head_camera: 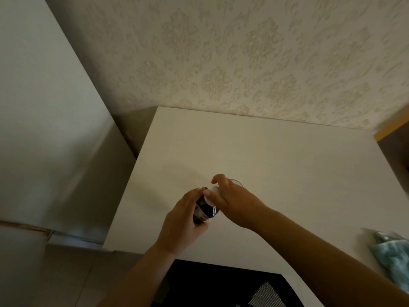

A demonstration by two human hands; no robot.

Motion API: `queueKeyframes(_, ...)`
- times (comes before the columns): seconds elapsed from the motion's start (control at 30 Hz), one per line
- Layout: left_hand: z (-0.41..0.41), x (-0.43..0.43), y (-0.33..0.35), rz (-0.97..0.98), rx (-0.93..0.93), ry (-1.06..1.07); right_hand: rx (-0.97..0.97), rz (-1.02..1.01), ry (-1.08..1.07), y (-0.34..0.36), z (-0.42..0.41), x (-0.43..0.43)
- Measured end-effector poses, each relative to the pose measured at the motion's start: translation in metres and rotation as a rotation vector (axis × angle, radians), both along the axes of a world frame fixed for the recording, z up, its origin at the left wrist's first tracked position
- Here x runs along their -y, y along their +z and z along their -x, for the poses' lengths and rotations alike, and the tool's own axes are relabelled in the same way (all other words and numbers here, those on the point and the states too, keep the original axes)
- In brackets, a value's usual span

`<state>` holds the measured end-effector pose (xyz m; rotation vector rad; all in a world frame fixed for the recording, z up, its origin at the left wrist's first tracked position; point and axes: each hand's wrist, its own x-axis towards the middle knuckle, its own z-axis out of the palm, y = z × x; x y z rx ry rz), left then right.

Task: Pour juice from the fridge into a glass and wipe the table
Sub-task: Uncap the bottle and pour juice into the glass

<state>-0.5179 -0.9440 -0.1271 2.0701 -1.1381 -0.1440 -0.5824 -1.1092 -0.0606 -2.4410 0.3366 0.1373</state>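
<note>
left hand [181,220] wraps the juice bottle [202,210], steadying it. right hand [234,202] pinches the cap [210,197], i judge for unscrewing, beside the glass [238,181].

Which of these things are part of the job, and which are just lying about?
In the job: dark bottle in left hand, right hand pinching its cap; glass; teal cloth; table; fridge.
Lying about: black object under the table edge; wooden ledge, far right.

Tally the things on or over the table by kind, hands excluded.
bottle: 1
glass: 1
cloth: 1
Total: 3
</note>
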Motion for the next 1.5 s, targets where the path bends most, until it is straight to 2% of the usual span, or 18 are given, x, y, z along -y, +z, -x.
queueKeyframes(0.07,-0.002,0.0,-0.001,-0.004,0.005,0.011,-0.04,-0.045,0.019,0.003,-0.003,-0.001)
queueKeyframes(0.17,-0.001,-0.001,-0.002,-0.008,-0.005,0.025,-0.033,0.015,0.086,0.007,-0.003,0.003)
queueKeyframes(0.33,0.001,-0.003,-0.004,-0.011,-0.023,0.041,0.025,0.215,0.087,0.002,-0.004,-0.002)
queueKeyframes(0.47,0.001,-0.001,-0.003,-0.003,-0.039,0.057,-0.012,0.407,0.061,0.001,-0.009,-0.007)
queueKeyframes(0.7,0.001,-0.002,-0.004,-0.01,-0.066,0.078,0.068,0.247,0.115,0.002,-0.007,-0.007)
queueKeyframes(0.9,-0.001,0.0,-0.003,-0.001,-0.073,0.072,0.015,0.379,0.062,0.004,-0.011,-0.009)
queueKeyframes(1.17,-0.001,0.001,-0.007,-0.002,-0.109,0.085,0.108,0.193,0.109,0.007,-0.003,0.002)
queueKeyframes(1.5,0.001,0.003,-0.008,0.026,-0.119,0.08,0.178,0.115,0.044,-0.001,0.007,0.008)
